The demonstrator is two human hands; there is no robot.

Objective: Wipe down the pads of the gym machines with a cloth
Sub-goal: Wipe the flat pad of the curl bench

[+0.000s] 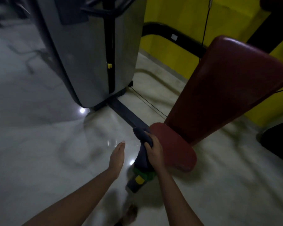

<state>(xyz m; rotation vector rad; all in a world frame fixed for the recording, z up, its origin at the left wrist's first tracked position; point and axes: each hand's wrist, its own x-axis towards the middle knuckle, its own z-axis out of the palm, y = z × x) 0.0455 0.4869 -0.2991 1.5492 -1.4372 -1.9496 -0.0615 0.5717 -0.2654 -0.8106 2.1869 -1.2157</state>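
A dark red seat pad (pixel 175 149) sits low at centre right, below a long dark red back pad (pixel 225 88) that slopes up to the right. My right hand (pixel 153 150) grips a dark blue cloth (pixel 143 137) against the seat pad's left edge; the cloth hangs down below the hand. My left hand (pixel 117 158) is flat, fingers together, held free over the floor just left of the cloth and holding nothing.
A grey shrouded weight stack (pixel 88 62) stands at the upper left on a black base bar (pixel 129 115). Thin cables run from it toward the seat. Behind is a yellow wall (pixel 178 13). The glossy pale floor (pixel 39 144) reflects lights. A bare foot (pixel 131 212) shows below.
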